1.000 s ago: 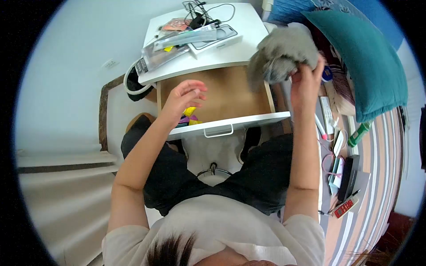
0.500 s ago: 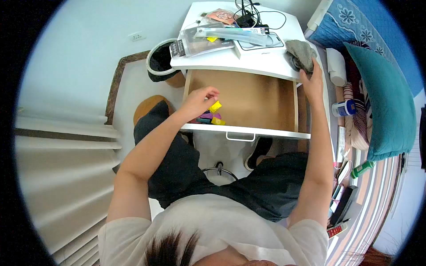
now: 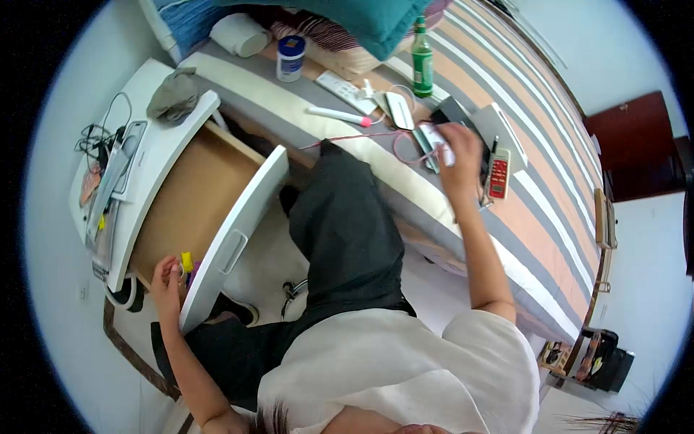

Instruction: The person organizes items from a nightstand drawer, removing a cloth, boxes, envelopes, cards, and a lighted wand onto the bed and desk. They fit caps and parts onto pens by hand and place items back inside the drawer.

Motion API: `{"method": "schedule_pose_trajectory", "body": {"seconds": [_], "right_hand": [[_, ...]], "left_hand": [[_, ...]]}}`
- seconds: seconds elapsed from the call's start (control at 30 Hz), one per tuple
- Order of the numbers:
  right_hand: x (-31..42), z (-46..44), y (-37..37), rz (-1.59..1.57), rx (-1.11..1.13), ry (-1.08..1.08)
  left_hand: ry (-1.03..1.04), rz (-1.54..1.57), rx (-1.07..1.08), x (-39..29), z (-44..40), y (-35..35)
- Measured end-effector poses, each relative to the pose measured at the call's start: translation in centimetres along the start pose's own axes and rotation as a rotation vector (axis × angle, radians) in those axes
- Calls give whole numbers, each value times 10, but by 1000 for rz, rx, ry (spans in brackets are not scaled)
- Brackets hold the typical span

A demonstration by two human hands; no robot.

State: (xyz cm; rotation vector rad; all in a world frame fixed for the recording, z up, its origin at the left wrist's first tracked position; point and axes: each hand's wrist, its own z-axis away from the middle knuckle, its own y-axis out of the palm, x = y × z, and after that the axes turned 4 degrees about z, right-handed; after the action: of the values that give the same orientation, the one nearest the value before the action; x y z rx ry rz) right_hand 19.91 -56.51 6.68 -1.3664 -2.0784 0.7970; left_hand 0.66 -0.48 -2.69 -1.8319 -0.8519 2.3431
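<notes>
On the bed, my right hand [image 3: 460, 155] is closed around a small white object [image 3: 437, 139]; a pink cord [image 3: 354, 136] runs and loops beside it. My fingers partly cover the object, and its kind is unclear. At the front left corner of the pulled-out drawer [image 3: 191, 192], my left hand [image 3: 168, 283] has its fingers loosely bent. Close to those fingertips is a small yellow item [image 3: 187, 260], with something purple [image 3: 194, 273] below it. No object shows clearly between the left fingers.
A grey cloth [image 3: 173, 96], tangled black cables [image 3: 100, 139] and a flat white box [image 3: 131, 155] lie on the white desk. The striped bed holds a green bottle [image 3: 422, 61], a blue-lidded tub [image 3: 290, 58], a white phone [image 3: 398, 111] and a red-and-white remote [image 3: 499, 173].
My view has turned right toward the bed. My right hand has left the grey cloth on the desk and taken hold of a white object on the bed. My left hand stays at the drawer.
</notes>
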Motion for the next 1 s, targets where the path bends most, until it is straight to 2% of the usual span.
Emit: {"method": "schedule_pose_trajectory", "body": {"seconds": [0.1, 0.13, 0.17, 0.27, 0.37, 0.47, 0.6, 0.63, 0.73, 0.8, 0.9, 0.93, 1.0], "right_hand": [[-100, 19, -46, 370, -119, 177], [-140, 27, -57, 445, -149, 213], [-197, 46, -59, 450, -159, 350], [-291, 74, -70, -246, -165, 1340], [-276, 82, -75, -760, 58, 1613], [-266, 71, -58, -821, 300, 1489], [-282, 70, -33, -892, 304, 1467], [-285, 72, -31, -943, 203, 1536], [-284, 67, -22, -979, -129, 1470], [-281, 56, -31, -927, -230, 1288], [-265, 35, -52, -940, -357, 1022], [-262, 26, -57, -919, -441, 1028], [-253, 15, -69, -889, -445, 1063]], "left_hand": [[0, 19, 10, -6, -3, 0], [-9, -2, 20, -4, -2, 1], [-8, -25, 18, 0, -4, -2], [-17, 4, 11, 4, -3, -5], [-19, 72, 3, 3, 2, -7], [-72, 156, -6, 23, -3, -16], [-96, 214, -46, 22, -3, -14], [-100, 207, -41, 24, -4, -14], [-89, 207, -17, 33, -6, -15], [-42, 211, 12, 37, -6, -20], [-84, 198, -35, 19, -2, -14], [-79, 208, -31, 24, -3, -15], [-67, 230, -22, 29, -7, -16]]}}
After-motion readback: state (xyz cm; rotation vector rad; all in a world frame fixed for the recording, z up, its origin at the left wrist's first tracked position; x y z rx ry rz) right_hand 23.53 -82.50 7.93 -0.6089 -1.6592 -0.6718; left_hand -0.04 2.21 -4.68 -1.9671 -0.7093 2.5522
